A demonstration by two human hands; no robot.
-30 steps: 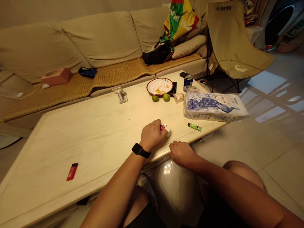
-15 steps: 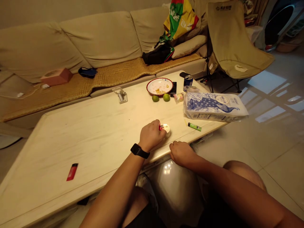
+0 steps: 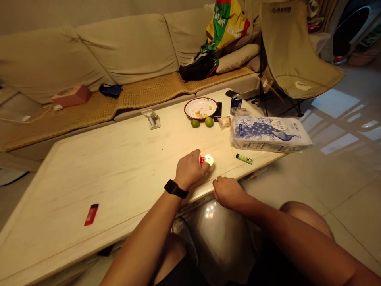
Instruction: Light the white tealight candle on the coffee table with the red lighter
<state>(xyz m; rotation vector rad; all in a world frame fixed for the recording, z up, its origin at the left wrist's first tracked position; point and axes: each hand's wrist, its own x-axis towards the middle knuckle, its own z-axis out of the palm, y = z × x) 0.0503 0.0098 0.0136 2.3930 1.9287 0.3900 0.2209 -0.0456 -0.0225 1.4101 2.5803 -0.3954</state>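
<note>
My left hand [image 3: 190,169], with a black watch on its wrist, is closed around a red lighter [image 3: 202,159]. The lighter's tip points at a small pale candle [image 3: 211,163] standing near the table's front edge. A bright flame glows at the candle's top, between it and the lighter. My right hand [image 3: 226,192] is closed at the front edge of the table [image 3: 133,167], its fingers curled over the rim; the fingertips are hidden. Right of the candle lies a green lighter [image 3: 244,159]. Another red lighter [image 3: 91,215] rests at the table's left end.
A plastic-wrapped tissue pack [image 3: 269,133] covers the table's right end. Behind are a red-rimmed plate [image 3: 201,108], two green limes [image 3: 209,122], a can [image 3: 236,101] and a white holder [image 3: 152,119]. A sofa [image 3: 127,47] and folding chair [image 3: 293,55] stand beyond.
A bright flame now shows at the lighter's tip and candle top, where none was visible before. Both hands have stayed in place.
</note>
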